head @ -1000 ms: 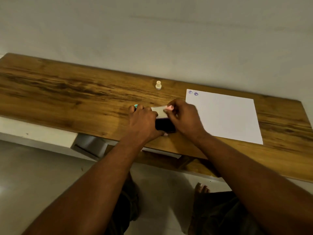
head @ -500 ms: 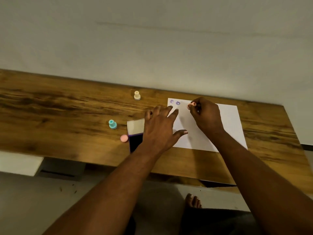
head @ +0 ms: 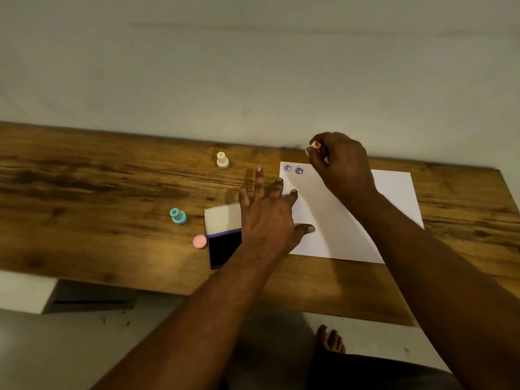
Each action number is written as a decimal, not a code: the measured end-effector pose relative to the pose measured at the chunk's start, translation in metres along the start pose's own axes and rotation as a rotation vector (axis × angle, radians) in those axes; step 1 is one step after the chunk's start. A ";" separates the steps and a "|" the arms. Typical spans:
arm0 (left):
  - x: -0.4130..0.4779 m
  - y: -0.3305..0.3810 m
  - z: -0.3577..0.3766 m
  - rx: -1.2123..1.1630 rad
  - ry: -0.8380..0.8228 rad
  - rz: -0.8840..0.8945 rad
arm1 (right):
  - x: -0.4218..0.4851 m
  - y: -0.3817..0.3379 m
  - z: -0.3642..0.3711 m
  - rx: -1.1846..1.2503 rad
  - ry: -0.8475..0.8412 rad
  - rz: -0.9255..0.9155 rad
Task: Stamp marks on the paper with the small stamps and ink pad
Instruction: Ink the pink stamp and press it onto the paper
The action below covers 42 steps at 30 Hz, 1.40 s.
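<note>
A wood-grain counter [head: 84, 192] runs along a plain pale wall [head: 253, 66]. The left grip [head: 267, 220] lies spread over the paper [head: 394, 198] edge. The right grip [head: 343, 164] pinches a small pink stamp [head: 308, 149].

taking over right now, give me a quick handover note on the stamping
Left hand: open, fingers spread, fingertips on the paper's left edge.
Right hand: pinches the pink stamp, raised over the paper's far left corner.
Ink pad open beside the paper; teal stamp, cream stamp and pink cap on the table.
Done: two purple marks at that corner; a third could be hidden under the hand.
Left: more marks across the sheet.
</note>
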State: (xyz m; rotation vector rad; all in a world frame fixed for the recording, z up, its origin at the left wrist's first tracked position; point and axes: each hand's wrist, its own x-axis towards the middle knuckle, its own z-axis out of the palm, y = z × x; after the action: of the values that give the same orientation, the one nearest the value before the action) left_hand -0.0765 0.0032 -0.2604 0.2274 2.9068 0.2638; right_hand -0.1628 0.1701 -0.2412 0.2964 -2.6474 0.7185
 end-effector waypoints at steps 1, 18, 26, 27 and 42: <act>0.000 0.000 0.001 -0.001 0.000 -0.001 | 0.001 -0.002 -0.001 0.007 0.044 -0.009; -0.005 -0.006 0.005 0.004 0.019 0.007 | -0.018 -0.006 0.023 -0.005 -0.187 0.225; -0.007 -0.005 0.004 -0.015 0.027 0.001 | -0.013 0.000 -0.003 0.373 0.104 0.508; -0.007 -0.005 0.004 -0.017 0.029 0.002 | -0.012 0.004 -0.011 0.555 0.250 0.644; -0.012 -0.002 0.002 -0.021 0.035 0.002 | -0.077 -0.005 -0.020 0.944 0.248 0.975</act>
State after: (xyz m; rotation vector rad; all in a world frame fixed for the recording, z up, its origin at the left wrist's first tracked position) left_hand -0.0649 -0.0005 -0.2606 0.2243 2.9371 0.3019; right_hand -0.0855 0.1840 -0.2549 -0.8572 -1.9023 2.0918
